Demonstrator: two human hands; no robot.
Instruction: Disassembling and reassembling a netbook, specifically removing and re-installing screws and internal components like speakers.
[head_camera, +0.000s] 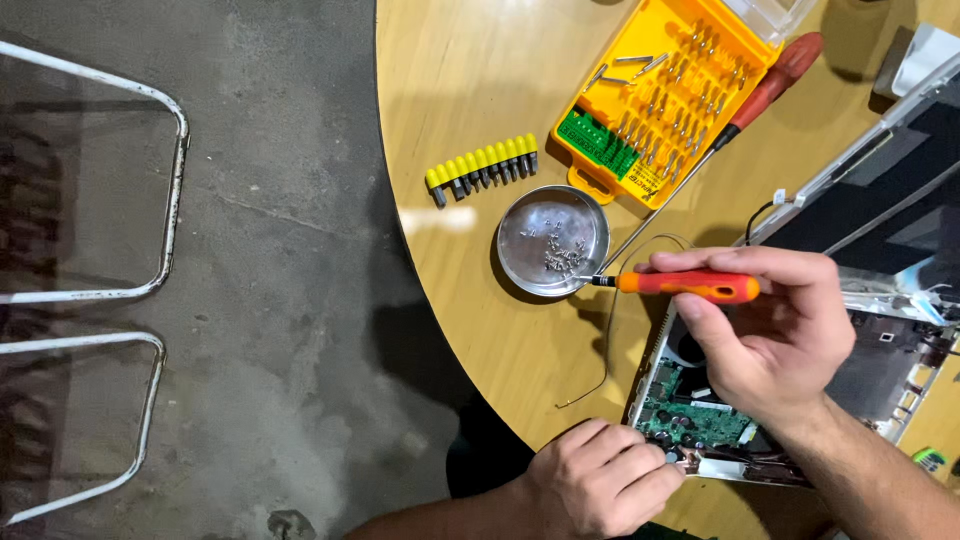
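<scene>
R hand (775, 335) is clamped w/ thumb and fingers on an orange precision screwdriver (685, 286). The driver's long axis lies approx. horizontal across the view, tip pointing left, handle end to the right under the fingers. Its tip sits at the near rim of a small round metal dish (553, 241) holding loose screws (560, 252); can't tell if tip touches the rim.

L hand (600, 478) is curled shut, knuckles resting on the corner of an opened laptop (880, 350), just beside its green circuit board (690, 415).

All on a round wooden table (470, 80). Behind the dish: yellow bit case (660, 100), a strip of yellow-holder bits (483, 167), and a longer red-handled screwdriver (740, 115) lying diagonally, tip toward the dish.
</scene>
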